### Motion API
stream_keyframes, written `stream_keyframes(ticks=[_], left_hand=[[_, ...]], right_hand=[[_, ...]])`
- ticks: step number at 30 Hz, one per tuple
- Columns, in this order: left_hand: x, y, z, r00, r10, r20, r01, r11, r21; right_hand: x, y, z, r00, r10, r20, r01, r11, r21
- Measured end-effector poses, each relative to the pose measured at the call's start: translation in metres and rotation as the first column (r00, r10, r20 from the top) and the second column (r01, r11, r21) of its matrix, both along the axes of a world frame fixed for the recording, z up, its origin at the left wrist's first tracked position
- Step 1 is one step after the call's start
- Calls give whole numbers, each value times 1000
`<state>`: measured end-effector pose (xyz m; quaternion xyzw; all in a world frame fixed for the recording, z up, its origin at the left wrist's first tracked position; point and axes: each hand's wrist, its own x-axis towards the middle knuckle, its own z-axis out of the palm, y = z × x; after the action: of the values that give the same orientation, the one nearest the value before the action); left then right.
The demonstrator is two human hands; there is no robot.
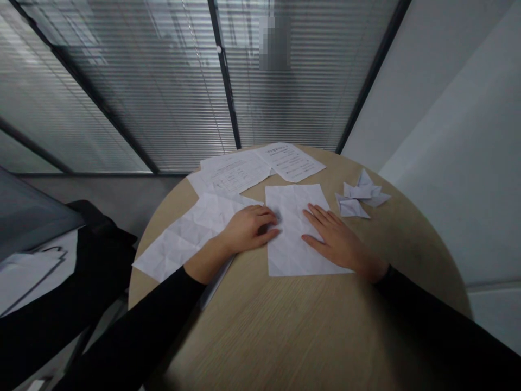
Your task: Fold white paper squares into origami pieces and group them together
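Two open hands, right hand (336, 241) flat on creased paper (287, 255), left hand (249, 230) touching its edge

Logged from my remote station. The round tabletop (260, 331) reads pale oak with fine straight grain, centre to bottom of frame. Two creased sheets (297, 233) at centre: white, with a faint grid of fold lines. Printed pages (291, 162), upper centre: white, black text lines. Folded paper figure (354, 198), right of centre: white, grey shading. Black sleeves (134, 331) enter from the lower corners. Window blinds (142, 108), top of frame: grey horizontal stripes. Wall (456, 108), right: plain pale grey. Black fabric (61, 288), lower left.
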<state>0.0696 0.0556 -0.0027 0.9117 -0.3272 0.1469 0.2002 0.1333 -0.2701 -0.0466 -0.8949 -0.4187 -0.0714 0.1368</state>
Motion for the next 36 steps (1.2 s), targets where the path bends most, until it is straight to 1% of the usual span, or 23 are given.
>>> stream_keyframes(ticks=[2,4,11,15,18,21,28,36], left_hand=[[0,1,-2,1000,14,8,-14,1000,-7],[0,1,-4,1000,19,13,-18,1000,-21],[1,3,-8,999,33,2,-33,999,-36],[2,3,-8,1000,29,7,-29,997,-67],[2,3,-6,999,36,14,-35,997,-74],[2,3,-6,999,43,8,-42,997,-65],[0,3,-3,1000,21,9,-20,997,-73],[-1,2,1,1000,-17,0,17,998,-64]], right_hand=[[-1,0,-2,1000,-2,-15,1,1000,-26],[0,0,-1,1000,8,-16,-8,1000,-18],[3,-3,14,999,29,-13,-29,999,39],[5,-4,20,998,56,-27,-53,993,104],[7,-4,20,997,68,-40,-62,988,143],[7,-2,19,997,62,-48,-54,987,153],[5,4,16,999,38,-31,-33,991,132],[4,6,17,999,36,-17,-34,993,111]])
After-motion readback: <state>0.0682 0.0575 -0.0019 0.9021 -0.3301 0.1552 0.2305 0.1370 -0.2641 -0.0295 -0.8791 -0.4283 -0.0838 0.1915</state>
